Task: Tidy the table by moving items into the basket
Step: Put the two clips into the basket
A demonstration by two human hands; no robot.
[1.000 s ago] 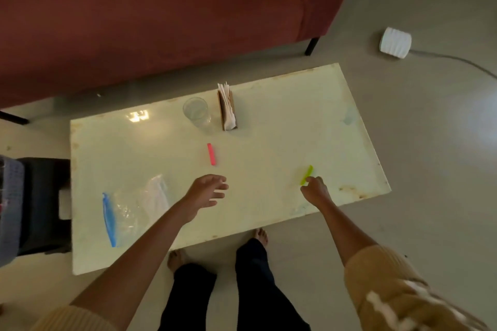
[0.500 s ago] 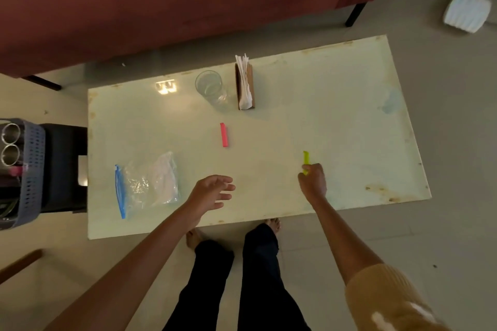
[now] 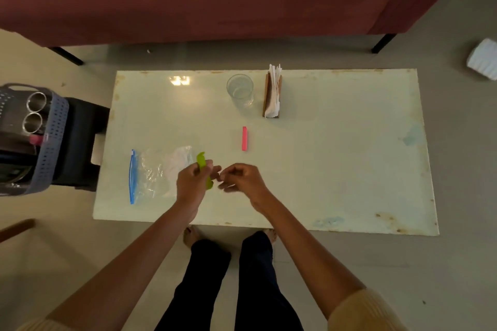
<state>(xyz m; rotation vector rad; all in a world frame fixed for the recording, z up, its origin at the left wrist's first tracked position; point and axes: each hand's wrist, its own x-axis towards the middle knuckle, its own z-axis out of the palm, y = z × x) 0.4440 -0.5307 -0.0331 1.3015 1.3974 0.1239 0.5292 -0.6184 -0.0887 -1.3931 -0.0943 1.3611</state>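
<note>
Green clip (image 3: 201, 161) in left hand (image 3: 191, 185) (right hand (image 3: 243, 180) near)

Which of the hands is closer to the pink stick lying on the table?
Right. The right hand is just on the person's side of the pink stick; the left hand, gripping a green clip, is farther left, by the plastic bag.

Fingers (image 3: 213, 169) half hide the green clip (image 3: 201, 160); the basket (image 3: 52, 147) is cropped.
</note>
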